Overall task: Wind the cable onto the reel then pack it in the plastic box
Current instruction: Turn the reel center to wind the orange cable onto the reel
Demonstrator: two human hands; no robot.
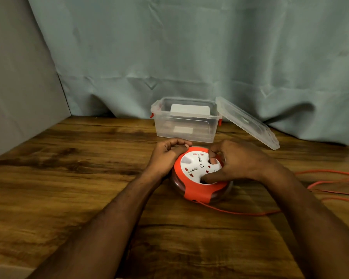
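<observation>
A round orange cable reel (197,190) with a white socket face lies flat on the wooden table (69,178). My left hand (167,156) grips its far left rim with curled fingers. My right hand (234,164) lies over the white face, its fingers and thumb curled into recesses in the disc. An orange cable (240,212) leaves the reel's front and runs right in loose loops (330,184) to the table's right side. Behind the reel stands a clear plastic box (186,131), open, with red latches.
The box's clear lid (248,123) leans against the box's right side, sloping down to the table. A grey-green curtain (189,57) hangs behind the table, and a grey wall (18,87) closes off the left.
</observation>
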